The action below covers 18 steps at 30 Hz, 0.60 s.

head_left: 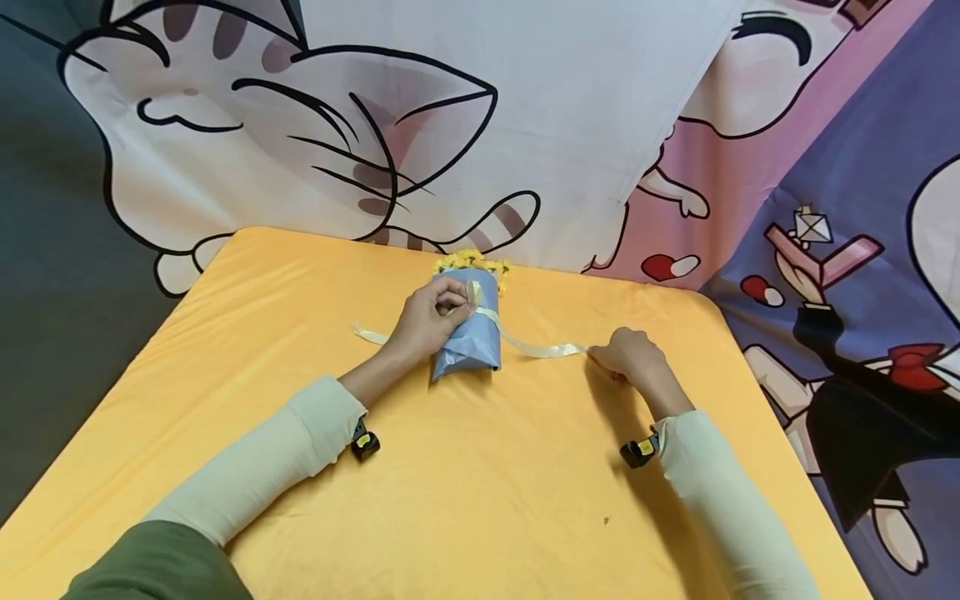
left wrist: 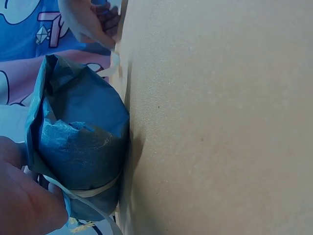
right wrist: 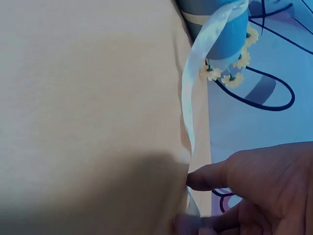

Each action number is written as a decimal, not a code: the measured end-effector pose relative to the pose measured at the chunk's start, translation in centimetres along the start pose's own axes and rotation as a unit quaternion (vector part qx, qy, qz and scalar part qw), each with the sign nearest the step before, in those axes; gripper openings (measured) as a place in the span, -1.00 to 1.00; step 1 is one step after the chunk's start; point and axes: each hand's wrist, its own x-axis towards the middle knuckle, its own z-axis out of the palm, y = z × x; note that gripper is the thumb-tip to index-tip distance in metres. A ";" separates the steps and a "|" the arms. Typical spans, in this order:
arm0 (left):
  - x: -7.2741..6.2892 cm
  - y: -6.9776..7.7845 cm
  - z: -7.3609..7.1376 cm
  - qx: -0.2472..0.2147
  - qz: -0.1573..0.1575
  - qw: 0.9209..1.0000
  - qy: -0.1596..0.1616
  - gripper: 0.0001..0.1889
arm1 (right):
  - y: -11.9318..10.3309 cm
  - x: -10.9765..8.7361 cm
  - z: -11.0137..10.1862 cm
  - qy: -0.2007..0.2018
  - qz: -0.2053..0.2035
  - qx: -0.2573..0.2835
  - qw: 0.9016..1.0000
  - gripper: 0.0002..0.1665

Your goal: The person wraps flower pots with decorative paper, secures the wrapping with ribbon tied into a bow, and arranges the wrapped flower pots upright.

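A small bouquet of yellow flowers (head_left: 467,260) lies on the table, wrapped in blue paper (head_left: 476,342) with its blooms facing away from me. Pale yellow ribbon (head_left: 543,351) circles the wrap at mid-length, and one tail runs out on each side. My left hand (head_left: 427,321) pinches the ribbon at the front of the wrap, where a short loop stands up. Off to the right, my right hand (head_left: 632,357) pinches the right-hand tail between thumb and fingers, as the right wrist view also shows. The left wrist view shows the crumpled paper base (left wrist: 83,132); the left fingertips are partly hidden there.
A yellow cloth (head_left: 525,467) covers the table, with a small dark speck (head_left: 606,521) near the front right. Behind the table hangs a cat-print curtain (head_left: 585,125). Each wrist wears a small black camera (head_left: 365,442).
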 end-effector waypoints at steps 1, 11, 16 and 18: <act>0.0 0.0 0.0 0.000 0.001 1.000 0.000 -0.86 | 0.0 0.3 0.0 0.002 -0.003 0.006 1.000 -0.43; -0.2 0.1 0.1 0.011 0.006 1.000 0.001 -0.87 | -3.7 2.6 0.0 0.131 -0.105 0.128 0.977 -0.71; -0.3 0.1 0.1 0.013 0.013 1.000 0.005 -0.87 | -7.7 2.3 0.0 0.201 -0.227 0.265 0.915 -0.68; -0.3 0.1 0.1 0.012 0.017 1.000 0.008 -0.87 | -9.5 2.0 -0.1 0.234 -0.279 0.278 0.889 -0.71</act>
